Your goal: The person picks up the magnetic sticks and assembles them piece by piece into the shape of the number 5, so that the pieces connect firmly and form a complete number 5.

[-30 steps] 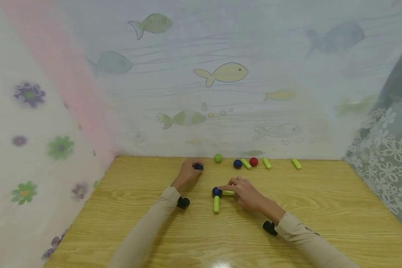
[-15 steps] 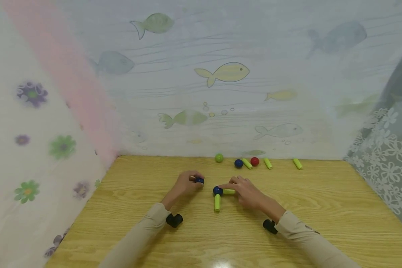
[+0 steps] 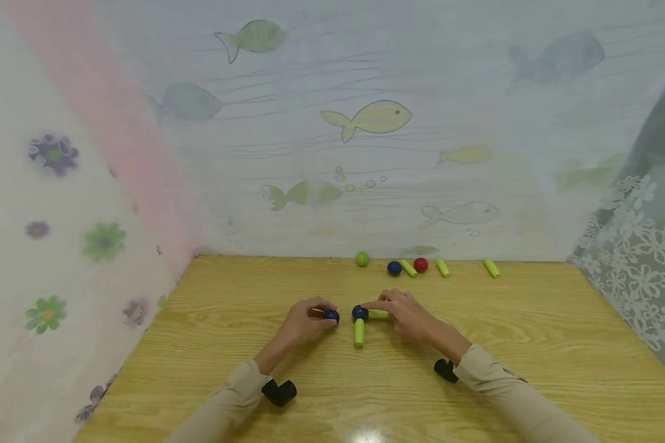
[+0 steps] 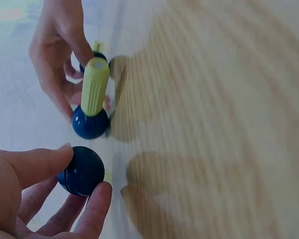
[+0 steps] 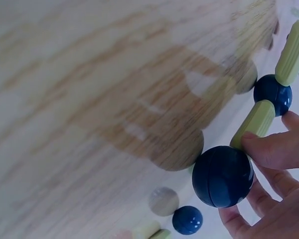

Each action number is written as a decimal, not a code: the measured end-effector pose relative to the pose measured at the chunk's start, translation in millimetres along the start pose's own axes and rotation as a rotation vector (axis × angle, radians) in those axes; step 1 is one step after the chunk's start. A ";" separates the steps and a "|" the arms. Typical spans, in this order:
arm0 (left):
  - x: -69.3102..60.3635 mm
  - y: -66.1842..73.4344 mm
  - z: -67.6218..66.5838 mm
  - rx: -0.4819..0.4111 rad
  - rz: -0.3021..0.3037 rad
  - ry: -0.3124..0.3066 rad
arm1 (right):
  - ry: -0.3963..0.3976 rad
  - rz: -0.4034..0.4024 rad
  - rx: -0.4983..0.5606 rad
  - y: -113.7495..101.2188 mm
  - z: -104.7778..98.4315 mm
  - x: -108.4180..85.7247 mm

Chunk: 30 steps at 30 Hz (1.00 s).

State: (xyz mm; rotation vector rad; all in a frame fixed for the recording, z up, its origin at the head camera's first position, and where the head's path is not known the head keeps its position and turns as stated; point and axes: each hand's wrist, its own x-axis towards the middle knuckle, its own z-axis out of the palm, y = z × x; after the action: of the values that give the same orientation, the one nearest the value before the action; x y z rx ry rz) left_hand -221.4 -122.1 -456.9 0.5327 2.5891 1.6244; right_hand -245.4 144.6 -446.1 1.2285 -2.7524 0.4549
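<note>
My left hand pinches a blue ball between thumb and fingertips, just left of a joined piece and apart from it. That piece has a corner blue ball with one yellow-green rod pointing toward me. A second yellow-green rod runs rightward to another blue ball, which my right hand covers in the head view. My right hand holds this rod side, its thumb on the rod and index finger reaching to the corner ball.
Along the back edge of the wooden table lie a green ball, a blue ball, a red ball and several yellow-green rods. A fish-patterned curtain hangs behind.
My left hand has come from near the back of the table toward me with the blue ball, and is now level with the joined piece. My right hand has stayed in place.
</note>
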 end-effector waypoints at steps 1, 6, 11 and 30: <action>-2.2 0.4 0.7 -0.008 -0.009 -0.002 | -0.002 0.003 0.002 0.1 0.0 0.0; -14.4 3.8 4.1 -0.040 -0.048 -0.015 | -0.011 0.013 0.011 0.3 0.5 0.7; -27.3 7.7 10.7 -0.058 -0.058 -0.044 | -0.008 0.009 -0.001 1.4 1.7 1.7; -49.3 29.9 46.1 -0.182 -0.145 -0.014 | 0.008 0.012 0.006 -0.5 -0.9 2.5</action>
State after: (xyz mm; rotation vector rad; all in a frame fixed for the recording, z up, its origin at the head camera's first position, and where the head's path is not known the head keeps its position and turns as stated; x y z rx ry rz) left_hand -157.3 -85.4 -458.7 0.3353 2.3753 1.7755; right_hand -246.7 142.8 -444.6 1.2089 -2.7555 0.4687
